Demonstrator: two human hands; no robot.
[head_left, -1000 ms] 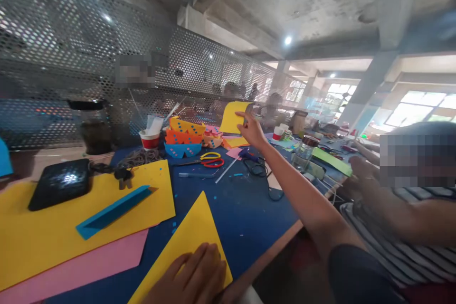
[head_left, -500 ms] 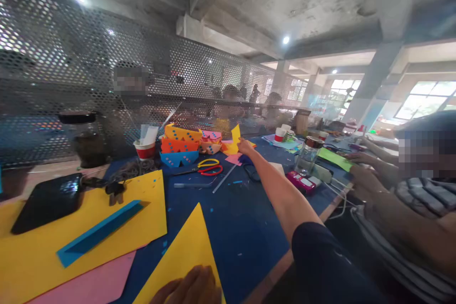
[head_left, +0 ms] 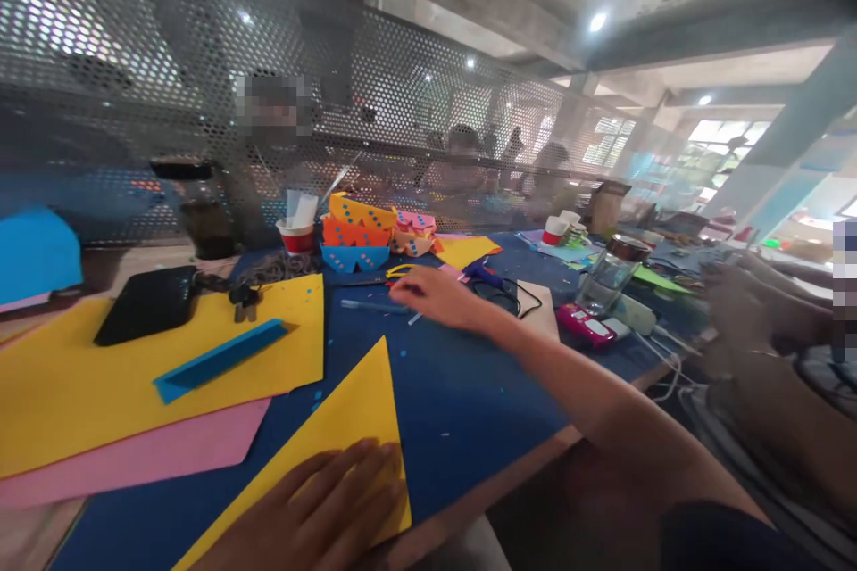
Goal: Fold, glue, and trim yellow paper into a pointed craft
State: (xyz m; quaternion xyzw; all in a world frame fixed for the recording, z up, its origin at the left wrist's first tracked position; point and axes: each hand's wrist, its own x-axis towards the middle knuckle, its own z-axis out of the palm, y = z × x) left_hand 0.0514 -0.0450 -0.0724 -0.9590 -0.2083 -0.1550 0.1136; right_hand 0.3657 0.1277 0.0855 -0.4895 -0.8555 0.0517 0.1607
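My left hand (head_left: 328,500) lies flat on a folded yellow sheet of paper (head_left: 354,401) that comes to a point, its fingers stretched out. My right hand (head_left: 435,296) reaches over the scissors (head_left: 402,269), covering most of their red handle. Its fingers are curled in, and whether they grip anything is hidden. Beside it lies a clear plastic stick (head_left: 371,306). Behind stand decorated paper crowns in yellow, orange (head_left: 358,230) and blue (head_left: 354,258). A yellow paper piece (head_left: 469,250) rests to their right.
At left, a black phone (head_left: 147,303), keys (head_left: 245,299) and a blue folded strip (head_left: 220,359) lie on yellow paper (head_left: 87,393). A paper cup (head_left: 298,238) stands before the mesh partition (head_left: 388,80). Rightward are a glass jar (head_left: 609,277), a pink device (head_left: 586,326) and a co-worker's arm (head_left: 743,321).
My right hand has left the yellow paper at the back and drawn nearer, down over the scissors. That paper now lies lower. My left hand stays on the folded sheet; the view has shifted.
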